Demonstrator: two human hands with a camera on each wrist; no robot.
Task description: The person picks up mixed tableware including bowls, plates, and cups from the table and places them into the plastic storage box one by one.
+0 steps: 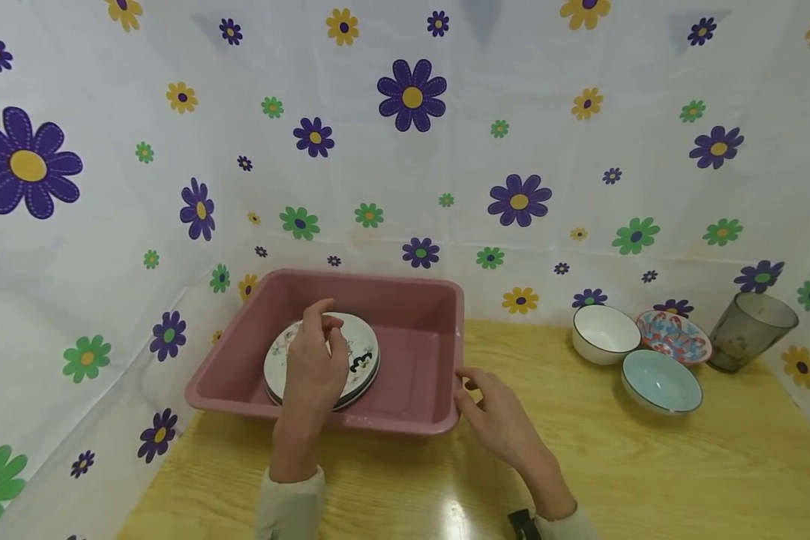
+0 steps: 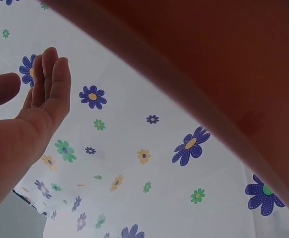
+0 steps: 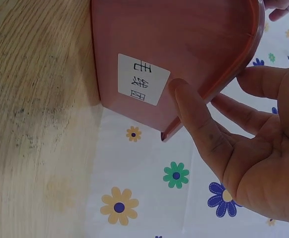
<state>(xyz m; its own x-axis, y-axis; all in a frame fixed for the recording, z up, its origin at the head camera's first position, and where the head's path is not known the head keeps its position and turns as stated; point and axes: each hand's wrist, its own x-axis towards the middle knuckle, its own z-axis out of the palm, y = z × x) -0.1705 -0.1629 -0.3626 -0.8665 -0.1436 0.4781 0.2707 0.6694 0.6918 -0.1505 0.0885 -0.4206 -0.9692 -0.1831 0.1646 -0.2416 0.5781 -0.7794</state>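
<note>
Left hand: fingers loosely curled, tips drawn toward the thumb above the stack of plates. Head view does not settle whether the tips touch the top plate or hover just over it. Left wrist view shows the fingers straight and pressed side by side, thumb held apart, nothing between them; a blurred stretch of pink wall fills the upper right of that view.

Right hand: fingers relaxed and slightly spread, tips at the near right corner of the pink tub. Right wrist view: thumb lies against the tub's outer wall just under the rim, other fingers open beside the corner, not wrapped round it. White label with dark characters stuck on that wall.

Plates: white, a small dark figure printed on the top one, stacked flat in the left half of the tub, partly hidden by the left hand.

Tub: stands on the wooden table, at the back left, against the flower-print sheet.

Well apart, at the table's back right: a white bowl, a red-and-blue patterned bowl, a pale blue bowl, close together; a grey tumbler just beside them.
</note>
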